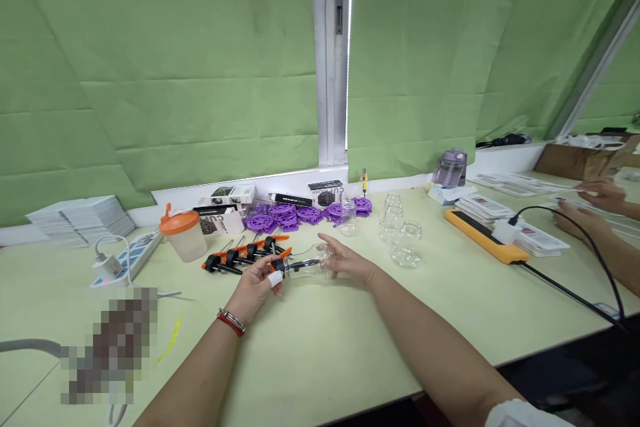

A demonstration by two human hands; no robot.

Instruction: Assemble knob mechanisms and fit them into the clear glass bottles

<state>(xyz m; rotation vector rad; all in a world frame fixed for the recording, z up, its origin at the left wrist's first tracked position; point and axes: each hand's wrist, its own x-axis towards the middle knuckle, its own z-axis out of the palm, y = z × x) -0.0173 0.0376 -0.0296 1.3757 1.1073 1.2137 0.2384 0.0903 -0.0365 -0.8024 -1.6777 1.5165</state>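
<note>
My left hand [254, 293], with a white wrap on one finger, grips a black bottle cap [278, 266] with an orange lever. From the cap a black stem reaches into a clear bottle [307, 255] lying sideways above the table. Around the bottle's base end my right hand [349, 263] is closed. Whether the cap is fully seated on the neck I cannot tell. Just behind my left hand lie several similar black caps [233, 257] with orange levers and stems. More clear bottles [406, 245] stand to the right of my right hand.
Purple plastic parts [285, 215] and small printed boxes [325, 193] line the wall. An orange-lidded cup [184, 237] and a white power strip [131, 259] are on the left. At right are an orange power strip [485, 238], stacked cards [537, 237] and another person's hands [580, 220].
</note>
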